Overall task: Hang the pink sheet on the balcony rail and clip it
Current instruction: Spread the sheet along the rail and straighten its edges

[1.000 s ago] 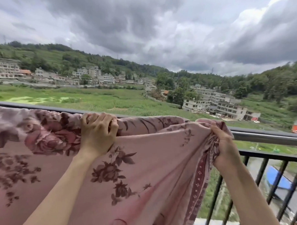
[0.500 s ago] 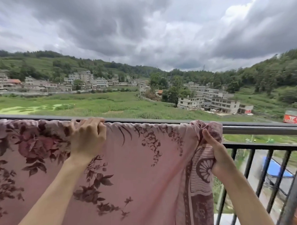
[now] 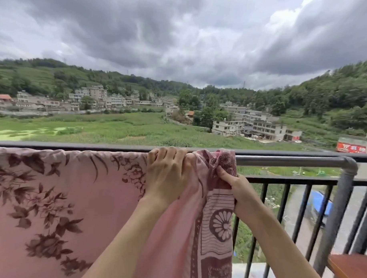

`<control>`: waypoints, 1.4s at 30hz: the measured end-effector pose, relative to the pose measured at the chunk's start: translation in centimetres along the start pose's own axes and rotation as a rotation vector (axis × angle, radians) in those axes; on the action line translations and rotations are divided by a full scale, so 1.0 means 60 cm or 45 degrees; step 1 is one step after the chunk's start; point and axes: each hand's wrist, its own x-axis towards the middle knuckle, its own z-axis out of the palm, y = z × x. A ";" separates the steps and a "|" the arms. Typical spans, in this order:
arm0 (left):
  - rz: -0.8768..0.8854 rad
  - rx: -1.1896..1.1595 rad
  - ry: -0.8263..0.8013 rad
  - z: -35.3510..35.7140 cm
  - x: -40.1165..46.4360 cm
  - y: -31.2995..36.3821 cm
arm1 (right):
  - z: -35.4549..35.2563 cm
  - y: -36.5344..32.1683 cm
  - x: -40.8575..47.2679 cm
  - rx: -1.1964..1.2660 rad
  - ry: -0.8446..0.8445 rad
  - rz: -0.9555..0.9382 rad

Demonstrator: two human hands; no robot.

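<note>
home balcony w/ metal rail (image 3: 281,161), overlooking village bldgs (image 3: 249,126) & green fields (image 3: 116,128).

Two bare forearms were seen rising from the lower edge of the view, with no sleeve, cuff or glove worn on either. The slender left hand (image 3: 166,175) and the slender right hand (image 3: 237,190) were left uncovered, and the wrists were uncovered too. The fingernails of the left hand were kept short and unpainted. Nothing more of the person was shown.
</note>
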 end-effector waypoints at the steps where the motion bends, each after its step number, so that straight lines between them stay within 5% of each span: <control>1: -0.005 0.027 0.039 0.004 -0.001 -0.003 | -0.017 -0.006 0.001 0.012 -0.020 0.007; 9: -0.280 0.092 0.152 0.032 0.015 0.032 | -0.178 -0.114 0.019 0.098 -0.094 -0.117; 14: -0.358 0.117 0.164 0.034 0.020 0.045 | -0.264 -0.154 0.010 0.460 0.109 -0.284; 19: -0.457 0.139 0.175 0.040 0.018 0.059 | -0.294 -0.083 -0.006 0.233 0.094 -0.148; 26: -0.185 -0.028 0.093 0.057 0.016 0.168 | -0.295 -0.078 0.007 0.283 0.142 0.010; 31: 0.118 -0.048 -0.347 0.095 0.033 0.301 | -0.295 -0.076 0.006 0.446 0.038 0.143; 42: -0.162 0.177 -0.146 0.149 0.051 0.347 | -0.468 -0.190 0.040 0.052 0.084 -0.057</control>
